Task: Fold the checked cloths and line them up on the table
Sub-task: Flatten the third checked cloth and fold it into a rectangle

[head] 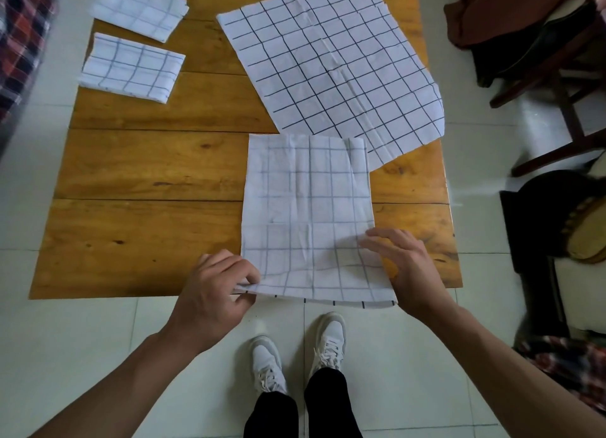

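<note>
Pinching the near left corner of the half-folded checked cloth (308,217), the left hand (214,286) is curling its thumb and fingers round the hem at the table's (137,181) near edge. The right hand (406,267) is lying with loose, straight fingers on the cloth's near right corner. An unfolded cloth (331,63) is lying spread toward the far right corner, while two folded cloths (139,6) (131,68) are sitting by the far left corner.

You have no writing, labels, brand marks, numbers or signs to read anywhere here; the checked cloths (308,214) on the tabletop (147,175) carry only plain grid lines.
</note>
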Motion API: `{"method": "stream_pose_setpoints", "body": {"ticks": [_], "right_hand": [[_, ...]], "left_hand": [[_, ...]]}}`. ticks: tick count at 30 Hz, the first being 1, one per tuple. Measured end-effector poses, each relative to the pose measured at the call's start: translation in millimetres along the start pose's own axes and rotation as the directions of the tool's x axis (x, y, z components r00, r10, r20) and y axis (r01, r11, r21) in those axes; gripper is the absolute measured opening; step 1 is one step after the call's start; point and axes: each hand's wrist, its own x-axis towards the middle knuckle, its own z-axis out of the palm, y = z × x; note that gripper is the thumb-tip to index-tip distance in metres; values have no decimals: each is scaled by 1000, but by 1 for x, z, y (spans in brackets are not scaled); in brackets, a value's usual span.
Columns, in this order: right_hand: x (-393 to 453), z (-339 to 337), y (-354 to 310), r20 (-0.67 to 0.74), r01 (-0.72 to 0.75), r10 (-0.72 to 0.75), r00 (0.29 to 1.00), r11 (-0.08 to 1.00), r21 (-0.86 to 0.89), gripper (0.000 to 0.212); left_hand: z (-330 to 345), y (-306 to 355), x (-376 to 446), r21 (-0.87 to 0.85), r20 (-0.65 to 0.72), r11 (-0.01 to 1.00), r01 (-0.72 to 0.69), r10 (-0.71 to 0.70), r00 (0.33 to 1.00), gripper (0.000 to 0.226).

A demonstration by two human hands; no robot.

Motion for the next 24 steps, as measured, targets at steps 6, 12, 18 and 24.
{"method": "stream_pose_setpoints", "body": {"ticks": [6, 12, 18, 24], "right_hand": [[24, 13, 9, -10, 34, -34, 999, 998, -61, 49], [31, 19, 12, -110, 14, -16, 994, 1000, -16, 39], [32, 19, 17, -128, 18, -12, 992, 999, 46, 39], [33, 17, 16, -126, -22, 36, 991, 994, 110, 41]], "left_hand": [[-17, -2, 4, -202, -54, 971, 127, -141, 989, 10], [-19, -20, 14, -115, 11, 992, 60, -59, 998, 45], [-8, -54, 26, 6, 137, 1000, 31, -31, 990, 76], [-2, -57, 38, -10, 16, 999, 32, -31, 999, 50]]}}
